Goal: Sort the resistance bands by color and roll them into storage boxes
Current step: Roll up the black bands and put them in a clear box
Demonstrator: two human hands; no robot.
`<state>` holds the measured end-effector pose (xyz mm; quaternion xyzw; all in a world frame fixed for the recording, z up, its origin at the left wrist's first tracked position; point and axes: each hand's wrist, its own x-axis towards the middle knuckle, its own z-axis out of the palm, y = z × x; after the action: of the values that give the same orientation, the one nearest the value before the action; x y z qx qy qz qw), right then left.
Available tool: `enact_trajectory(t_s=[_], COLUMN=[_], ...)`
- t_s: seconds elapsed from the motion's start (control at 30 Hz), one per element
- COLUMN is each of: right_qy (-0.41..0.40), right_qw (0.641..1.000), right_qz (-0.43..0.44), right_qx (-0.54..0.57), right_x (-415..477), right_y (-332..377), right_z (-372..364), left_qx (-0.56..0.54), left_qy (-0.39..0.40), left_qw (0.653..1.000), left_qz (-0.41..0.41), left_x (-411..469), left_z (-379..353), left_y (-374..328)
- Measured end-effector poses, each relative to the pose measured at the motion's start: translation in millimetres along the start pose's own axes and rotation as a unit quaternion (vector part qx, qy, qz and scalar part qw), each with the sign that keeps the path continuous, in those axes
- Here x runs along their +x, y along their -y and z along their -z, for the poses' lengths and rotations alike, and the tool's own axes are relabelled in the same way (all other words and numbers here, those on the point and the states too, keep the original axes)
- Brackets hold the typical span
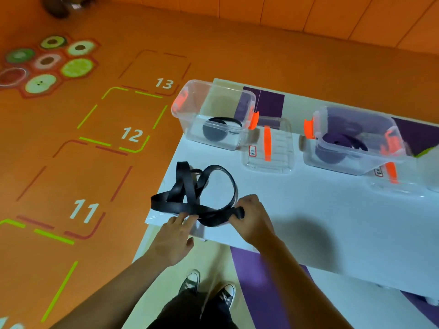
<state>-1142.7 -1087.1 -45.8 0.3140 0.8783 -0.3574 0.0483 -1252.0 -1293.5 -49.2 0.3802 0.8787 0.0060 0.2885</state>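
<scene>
Hands at the near left corner of the white table [332,210], working a loose black band [187,186]. The right hand [251,217] has its fingers curled round one folded end of the strap, apparently starting a roll. The left hand [173,241] lies just beside it with fingers extended flat on the strap, pinning it and gripping nothing. Beyond the hands the rest of the band lies in crossed, twisted loops reaching toward the table's left edge. Judged from its drape, the band is light, limp and flat, likely somewhat elastic; it should roll best when taken at the end and fed under mild tension, with twists smoothed out first. Farther back, a clear lid [280,148] lies between two open boxes. The left box [192,103] holds a rolled black band [213,132]; the right box [351,166] holds a purple band [337,143].
</scene>
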Motion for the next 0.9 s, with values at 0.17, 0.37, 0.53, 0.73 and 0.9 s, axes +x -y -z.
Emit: enact_trajectory(t_s=[0.17,0.37,0.53,0.73,0.9], right_qy=[-0.004,-0.069,-0.132,-0.171,-0.184], right_qw=[0.983,0.936,0.911,0.876,0.856], right_qz=[0.013,0.064,0.067,0.1,0.103], right_qx=[0.183,0.338,0.385,0.44,0.472], right_x=[-30,-42,-42,-36,-27], right_y=[51,130,174,213,214], right_z=[52,115,155,188,188], left_qx=[-0.118,-0.249,-0.313,-0.365,-0.426], left_qy=[-0.077,-0.118,-0.232,-0.215,-0.247], left_qw=[0.988,0.949,0.904,0.87,0.839], left_qz=[-0.06,-0.154,-0.175,-0.251,-0.232], left_x=[-6,-9,-26,-36,-38], left_z=[34,84,146,217,265], left_y=[-11,-34,-51,-60,-73])
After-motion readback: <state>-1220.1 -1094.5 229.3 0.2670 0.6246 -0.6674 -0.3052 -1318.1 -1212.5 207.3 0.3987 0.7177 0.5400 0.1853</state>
